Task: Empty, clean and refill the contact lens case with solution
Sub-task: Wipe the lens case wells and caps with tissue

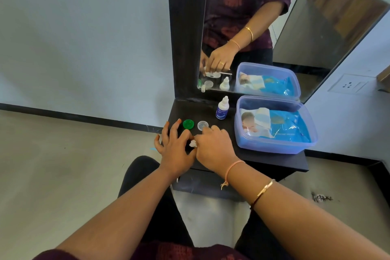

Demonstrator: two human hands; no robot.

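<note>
On the dark shelf (263, 160) lie a green lens-case cap (188, 124) and a clear cap (202, 125), both off the case. My left hand (174, 148) has its fingers spread and presses down near the shelf's front left. My right hand (213, 145) is curled beside it and pinches a small white wad of tissue (192, 143). The lens case body is hidden under my hands; the mirror reflects a white case under the fingers. A small white solution bottle (222, 108) with a blue label stands upright behind the caps.
A blue plastic box (274, 145) holding a pack of wipes (278, 124) fills the right of the shelf. A mirror (253, 27) in a dark frame rises behind. A wall socket (351, 85) is at right. The shelf's left edge drops to the floor.
</note>
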